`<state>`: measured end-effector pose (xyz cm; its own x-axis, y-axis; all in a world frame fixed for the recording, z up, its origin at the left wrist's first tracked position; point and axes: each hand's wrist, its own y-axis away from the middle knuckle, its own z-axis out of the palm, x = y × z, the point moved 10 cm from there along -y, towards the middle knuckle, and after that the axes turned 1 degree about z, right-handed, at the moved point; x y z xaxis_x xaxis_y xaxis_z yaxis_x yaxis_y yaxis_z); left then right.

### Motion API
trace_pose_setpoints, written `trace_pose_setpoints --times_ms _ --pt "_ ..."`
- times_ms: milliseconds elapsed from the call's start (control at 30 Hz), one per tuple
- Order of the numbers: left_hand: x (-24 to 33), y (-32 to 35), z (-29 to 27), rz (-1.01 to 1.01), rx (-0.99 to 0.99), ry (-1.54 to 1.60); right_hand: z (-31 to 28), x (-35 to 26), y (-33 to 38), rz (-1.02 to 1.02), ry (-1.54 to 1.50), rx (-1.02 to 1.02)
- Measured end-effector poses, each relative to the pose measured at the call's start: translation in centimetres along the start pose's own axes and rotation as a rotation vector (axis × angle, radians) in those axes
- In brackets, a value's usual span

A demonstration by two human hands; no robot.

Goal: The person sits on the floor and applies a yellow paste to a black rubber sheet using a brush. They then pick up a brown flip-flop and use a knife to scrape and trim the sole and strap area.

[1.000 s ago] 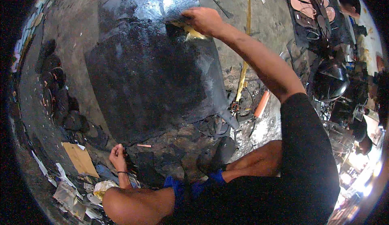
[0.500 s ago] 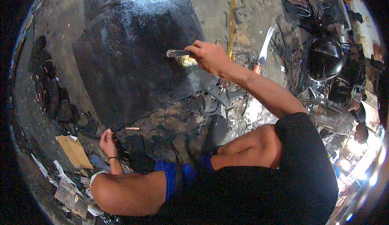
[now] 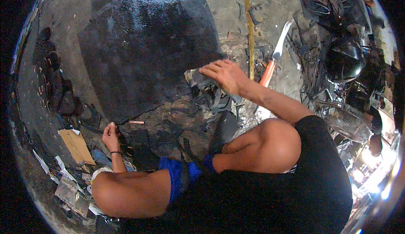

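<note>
A large black sheet lies on the floor before me, its far part shining as if wet. My left hand is closed at the sheet's near left corner, fingertips pinched on its edge. Over the sheet's near right edge is my right hand, its fingers closed round a short brush-like tool with a pale end pointing left. Motion blurs this tool, so its exact shape is unclear. Dark scraps lie just below that hand.
A knife with an orange-brown handle lies right of my right hand, beside a long yellow strip. Farther right are a black helmet and a fan. Brown cardboard and a small pinkish stick lie near my left hand.
My right hand has moved with the tool toward me and slightly right, from over the sheet to its near right edge. My left hand stays at the corner. The view has shifted a little.
</note>
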<state>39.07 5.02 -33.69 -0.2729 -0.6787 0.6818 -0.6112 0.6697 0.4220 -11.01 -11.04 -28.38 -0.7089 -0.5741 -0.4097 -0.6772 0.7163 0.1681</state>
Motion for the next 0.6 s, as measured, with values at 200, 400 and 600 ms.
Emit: trace_pose_setpoints --times_ms 200,400,600 --pt "1.0 -0.7 0.8 0.086 -0.039 0.026 0.4 -0.7 2.7 0.021 -0.109 -0.018" --pt "0.6 -0.5 -0.3 0.148 0.044 -0.101 -12.8 1.2 -7.0 0.298 -0.693 0.231" --pt "3.1 0.3 0.9 0.155 0.049 -0.011 -8.0 2.1 -24.3 0.427 -0.502 0.069"
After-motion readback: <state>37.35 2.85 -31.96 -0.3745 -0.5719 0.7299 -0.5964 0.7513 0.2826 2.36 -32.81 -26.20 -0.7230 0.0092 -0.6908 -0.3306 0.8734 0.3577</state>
